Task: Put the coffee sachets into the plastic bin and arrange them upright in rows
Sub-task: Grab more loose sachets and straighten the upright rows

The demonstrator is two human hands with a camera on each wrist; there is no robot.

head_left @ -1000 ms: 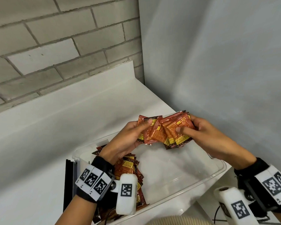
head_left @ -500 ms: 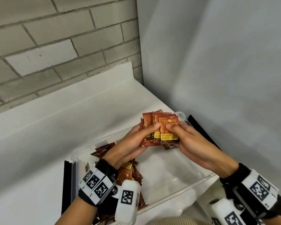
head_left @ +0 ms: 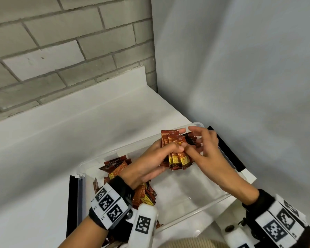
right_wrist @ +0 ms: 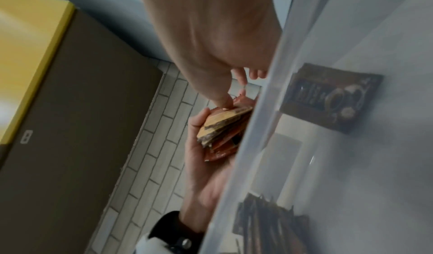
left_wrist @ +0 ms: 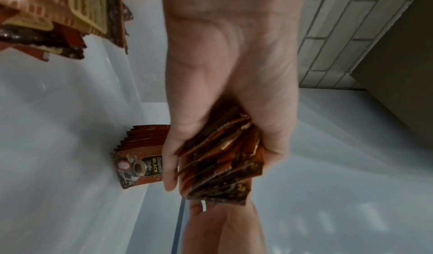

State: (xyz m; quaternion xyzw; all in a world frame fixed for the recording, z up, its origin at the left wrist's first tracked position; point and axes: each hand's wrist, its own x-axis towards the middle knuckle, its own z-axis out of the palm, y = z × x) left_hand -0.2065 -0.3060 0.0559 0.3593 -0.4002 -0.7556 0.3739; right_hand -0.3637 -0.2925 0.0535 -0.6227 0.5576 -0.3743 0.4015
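Note:
A clear plastic bin [head_left: 195,213] sits on a white counter. My left hand [head_left: 174,149] grips a squared stack of red-brown coffee sachets [head_left: 178,158] over the bin's far right part. My right hand [head_left: 191,140] has its fingers spread, and its thumb touches the stack's top. The left wrist view shows the stack [left_wrist: 220,158] fanned at its lower edges. A short row of sachets [left_wrist: 140,156] stands upright against the bin wall, and it also shows behind my fingers as a row of sachets [head_left: 191,138]. A loose pile of sachets [head_left: 118,167] fills the bin's left end.
Black strips lie beside the bin, a black strip [head_left: 72,203] on the left and a black strip [head_left: 227,149] on the right. A brick wall [head_left: 61,42] rises behind the counter [head_left: 79,140] and a grey wall [head_left: 240,68] stands on the right. The bin's middle floor [head_left: 183,190] is bare.
The fanned sachets were squared into one stack that is now in my left hand. Both hands moved toward the bin's far right corner. My right hand loosened and spread its fingers.

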